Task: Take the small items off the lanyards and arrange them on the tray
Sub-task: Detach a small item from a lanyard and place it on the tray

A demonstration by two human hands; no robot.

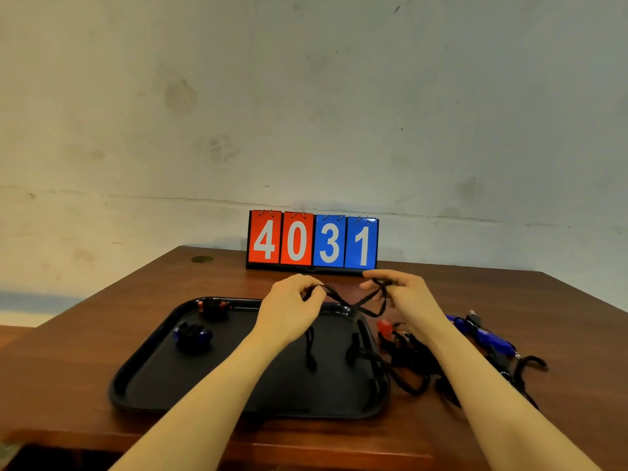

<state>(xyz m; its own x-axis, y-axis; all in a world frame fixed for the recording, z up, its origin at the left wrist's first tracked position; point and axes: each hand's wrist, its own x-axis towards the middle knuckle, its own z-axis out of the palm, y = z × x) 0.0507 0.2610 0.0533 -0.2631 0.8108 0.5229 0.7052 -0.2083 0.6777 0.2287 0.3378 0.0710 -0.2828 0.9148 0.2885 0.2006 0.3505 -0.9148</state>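
Note:
A black tray [149, 379] lies on the brown table. Above its far right corner my left hand [292, 307] and my right hand [407, 297] each pinch a black lanyard cord [360, 302] that is stretched and crossed between them. Loose cord ends [310, 351] dangle down over the tray. On the tray's far left sit a red-and-black wound item [214, 306] and a blue-and-black wound item [192, 335]. Right of the tray lies a tangle of black lanyards [407, 365] with a small red item [384, 326] and a blue item [489, 338].
A flip scoreboard [312, 242] reading 4031 stands at the table's back edge against the wall. The table's front edge runs just below the tray. A dark round mark [202, 259] sits at the far left of the tabletop.

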